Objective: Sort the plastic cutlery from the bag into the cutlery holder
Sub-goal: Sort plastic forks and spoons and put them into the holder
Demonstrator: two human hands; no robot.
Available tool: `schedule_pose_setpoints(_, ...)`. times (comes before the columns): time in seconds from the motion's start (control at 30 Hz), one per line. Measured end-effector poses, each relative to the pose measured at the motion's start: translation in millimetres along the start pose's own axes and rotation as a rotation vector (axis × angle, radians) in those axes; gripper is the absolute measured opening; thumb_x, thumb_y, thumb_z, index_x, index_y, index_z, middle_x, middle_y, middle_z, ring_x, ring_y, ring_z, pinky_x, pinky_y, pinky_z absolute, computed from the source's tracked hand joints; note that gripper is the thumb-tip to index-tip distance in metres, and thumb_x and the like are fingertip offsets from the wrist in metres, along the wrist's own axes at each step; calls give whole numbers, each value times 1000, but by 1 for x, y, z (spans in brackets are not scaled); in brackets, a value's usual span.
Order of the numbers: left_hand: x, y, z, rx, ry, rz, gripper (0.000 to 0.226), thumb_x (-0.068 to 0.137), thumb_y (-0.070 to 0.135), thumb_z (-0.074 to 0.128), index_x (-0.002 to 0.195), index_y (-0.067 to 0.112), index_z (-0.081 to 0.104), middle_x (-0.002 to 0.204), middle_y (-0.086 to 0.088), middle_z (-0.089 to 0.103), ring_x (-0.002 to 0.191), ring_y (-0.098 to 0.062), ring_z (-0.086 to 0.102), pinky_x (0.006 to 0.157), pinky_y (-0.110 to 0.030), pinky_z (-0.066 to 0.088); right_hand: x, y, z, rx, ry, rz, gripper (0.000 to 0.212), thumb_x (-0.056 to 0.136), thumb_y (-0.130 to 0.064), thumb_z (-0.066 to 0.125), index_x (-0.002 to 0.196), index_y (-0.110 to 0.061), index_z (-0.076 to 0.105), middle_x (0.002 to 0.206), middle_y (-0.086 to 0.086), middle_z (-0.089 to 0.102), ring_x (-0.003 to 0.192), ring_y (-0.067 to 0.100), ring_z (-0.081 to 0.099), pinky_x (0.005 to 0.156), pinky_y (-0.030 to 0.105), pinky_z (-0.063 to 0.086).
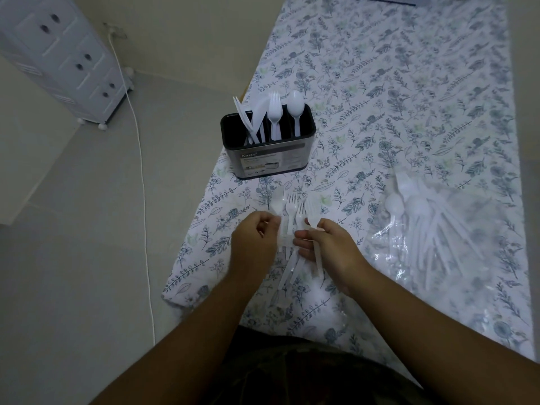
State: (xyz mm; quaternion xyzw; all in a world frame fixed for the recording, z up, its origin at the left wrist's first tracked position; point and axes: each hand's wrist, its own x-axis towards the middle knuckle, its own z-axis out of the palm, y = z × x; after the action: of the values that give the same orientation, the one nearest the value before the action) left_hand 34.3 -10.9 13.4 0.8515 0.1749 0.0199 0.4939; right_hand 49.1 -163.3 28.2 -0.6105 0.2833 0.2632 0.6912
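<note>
Over a floral-print tablecloth (380, 83), the left hand (257, 238) and right hand (327, 244) together grasp a fanned bunch of white plastic forks and spoons (292, 211) near the table's edge. Behind stands the black rectangular cutlery holder (268, 150), partly filled. Farther right lies the clear plastic bag of cutlery (432, 229).

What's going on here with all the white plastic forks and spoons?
A person is sorting plastic cutlery. Both hands, the left hand and the right hand, hold a small bunch of forks and spoons over the floral tablecloth. The cutlery holder ahead already has a few pieces standing in its compartments. The clear bag to the right still holds many more.
</note>
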Motion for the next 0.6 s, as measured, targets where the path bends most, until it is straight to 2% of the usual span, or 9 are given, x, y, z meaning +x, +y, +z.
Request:
schedule_pose_setpoints(0.07, -5, 9, 2, -30, -24, 76, 7, 96, 26, 65, 92, 22, 66, 73, 7, 62, 66, -4, 58, 59, -15, 47, -1, -1, 3, -30, -35, -27, 14, 103, -9, 51, 116, -4, 54, 114, 19, 73, 102, 29, 75, 89, 40, 62)
schedule_pose_setpoints(0.17, -6, 20, 6, -11, -19, 127, 8, 97, 24, 64, 90, 21, 66, 73, 9, 61, 66, -3, 56, 59, -12, 44, -5, -4, 5, -56, -55, -68, 5, 102, -8, 50, 103, -7, 54, 111, 22, 74, 96, 32, 74, 88, 44, 62)
schedule_pose_setpoints(0.27, -4, 22, 9, -71, -125, -34, 16, 99, 26, 61, 88, 16, 67, 73, 5, 67, 64, -3, 62, 56, -12, 47, -7, -5, 2, -16, -80, -94, 19, 103, -14, 49, 85, -10, 53, 101, 19, 76, 91, 33, 75, 86, 47, 62)
schedule_pose_setpoints(0.33, -8, 22, 13, -100, -228, -102, 19, 99, 26, 59, 91, 13, 70, 76, 2, 72, 65, -3, 67, 58, -14, 53, -8, -6, 0, -57, -98, -104, 23, 102, -23, 54, 84, -9, 56, 98, 19, 75, 94, 34, 75, 86, 47, 62)
schedule_pose_setpoints(0.43, -14, 20, 21, -76, -281, -73, 17, 98, 21, 59, 89, 11, 71, 73, 3, 71, 62, -3, 69, 57, -18, 56, -11, -6, -2, -69, -109, -97, 21, 104, -17, 52, 86, -6, 55, 91, 18, 71, 83, 25, 73, 71, 35, 61)
schedule_pose_setpoints(0.53, -15, 21, 24, 90, -296, 83, 17, 97, 21, 60, 82, 16, 67, 63, 9, 61, 57, 2, 59, 52, -9, 44, -14, -5, -6, -90, -76, -53, 22, 105, -18, 50, 85, -9, 52, 94, 18, 73, 79, 26, 72, 64, 39, 61)
schedule_pose_setpoints(0.6, -13, 22, 25, 154, -283, 111, 14, 95, 21, 61, 82, 17, 65, 62, 11, 57, 56, 2, 56, 51, -8, 40, -13, -2, -17, -123, -19, -25, 25, 106, -21, 46, 83, -13, 49, 98, 16, 74, 71, 25, 67, 55, 36, 54)
